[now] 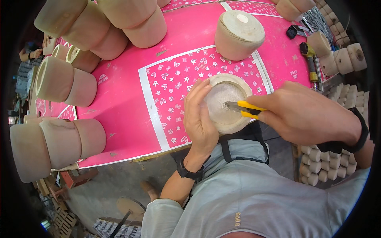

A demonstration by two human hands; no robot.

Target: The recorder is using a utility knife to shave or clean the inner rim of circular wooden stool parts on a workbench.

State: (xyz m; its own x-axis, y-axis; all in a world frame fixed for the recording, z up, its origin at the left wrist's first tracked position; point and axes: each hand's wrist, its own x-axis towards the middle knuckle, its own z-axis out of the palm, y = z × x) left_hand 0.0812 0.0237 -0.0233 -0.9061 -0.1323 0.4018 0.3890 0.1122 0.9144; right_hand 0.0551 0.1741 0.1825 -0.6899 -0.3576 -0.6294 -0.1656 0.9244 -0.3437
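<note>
A pale, round wooden cup (232, 127) with a hollow top sits at the near edge of the pink table (129, 93). My left hand (198, 119) is curved against its left side, fingers together along the rim, steadying it. In my right hand (303, 113) is a yellow utility knife (253, 108), gripped between thumb and fingers. Its blade reaches over the right rim into the hollow, the tip at the inner floor beside a small dark rough spot with crumbs. Just beyond stands another round wooden piece (240, 35) with a whitish spot on top.
Several stacked wooden cups (59, 146) lie along the table's left side, with more at the far left (135, 23). A yellow-and-black power driver (309, 63) rests at the right edge. Piles of small wooden pieces (327, 164) stand lower right. Another person's hand (36, 53) shows far left.
</note>
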